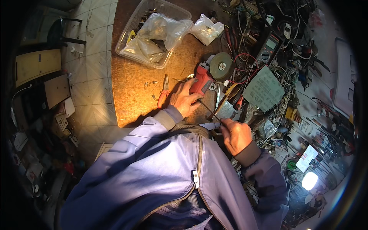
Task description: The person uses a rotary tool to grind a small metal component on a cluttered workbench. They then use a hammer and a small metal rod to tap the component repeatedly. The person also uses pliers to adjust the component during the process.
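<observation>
A red and grey angle grinder (203, 78) with a round disc (222, 66) lies on the wooden table. My left hand (185, 99) is wrapped round the grinder's near end, holding it. My right hand (235, 135) is closed on a screwdriver (210, 110) with a thin dark shaft; its handle is hidden in the fist. The shaft slants up and left, and its tip meets the near end of the grinder by my left fingers. Whether the tip sits in a screw is too small to tell. Pliers (164, 92) with red handles lie just left of my left hand.
A clear plastic box (122, 40) with bags stands at the back of the table (130, 88), a white plastic bag (207, 30) beside it. Right of the grinder are a multimeter (269, 48), a greenish board (264, 89) and tangled cables. A lamp (309, 181) glows at lower right.
</observation>
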Demonstrator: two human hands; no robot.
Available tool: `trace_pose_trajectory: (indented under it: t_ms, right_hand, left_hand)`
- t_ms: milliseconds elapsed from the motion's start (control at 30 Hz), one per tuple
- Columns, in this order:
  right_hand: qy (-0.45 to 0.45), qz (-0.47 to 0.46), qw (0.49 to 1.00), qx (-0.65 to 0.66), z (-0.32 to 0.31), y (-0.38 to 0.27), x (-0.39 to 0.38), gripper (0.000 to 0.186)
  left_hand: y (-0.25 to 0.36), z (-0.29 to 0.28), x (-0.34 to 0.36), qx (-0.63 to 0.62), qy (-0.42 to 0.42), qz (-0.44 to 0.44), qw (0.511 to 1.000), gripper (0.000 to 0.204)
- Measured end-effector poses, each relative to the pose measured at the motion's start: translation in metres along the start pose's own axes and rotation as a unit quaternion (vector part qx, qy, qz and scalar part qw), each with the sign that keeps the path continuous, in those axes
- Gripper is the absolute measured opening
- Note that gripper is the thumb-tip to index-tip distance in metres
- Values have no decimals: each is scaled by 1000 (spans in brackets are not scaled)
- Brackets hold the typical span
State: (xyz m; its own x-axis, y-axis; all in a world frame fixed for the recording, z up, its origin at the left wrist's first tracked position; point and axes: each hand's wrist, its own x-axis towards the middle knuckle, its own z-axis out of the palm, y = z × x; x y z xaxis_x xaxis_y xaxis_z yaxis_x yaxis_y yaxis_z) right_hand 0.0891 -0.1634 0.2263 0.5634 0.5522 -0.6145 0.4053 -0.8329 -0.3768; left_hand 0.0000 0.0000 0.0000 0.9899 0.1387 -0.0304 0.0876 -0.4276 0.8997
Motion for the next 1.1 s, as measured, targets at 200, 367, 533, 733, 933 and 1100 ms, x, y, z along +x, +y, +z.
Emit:
trace_pose_trajectory:
  t_ms: [200,367,533,733,933,1100]
  right_hand:
    - [8,7,1000,-13,-4,0,-5,23]
    - [108,68,985,120,2,33,-18,23]
    - [193,140,833,499,79,76,-1,22]
    - [169,147,749,623,132,71,35,32]
    - [178,141,740,633,153,79,61,38]
    - [174,94,771,605,169,86,74,36]
  left_hand:
    - [0,4,-1,-60,34,-5,998,36]
    - [3,2,2,-76,49,-36,995,37]
    - [2,-4,7,-92,51,-97,990,59]
    - [-5,-1,3,-85,29,-223,971,73]
    - [-19,2,-1,-142,-29,-277,950,75]
    - [4,-8,5,-315,-41,-293,902,67]
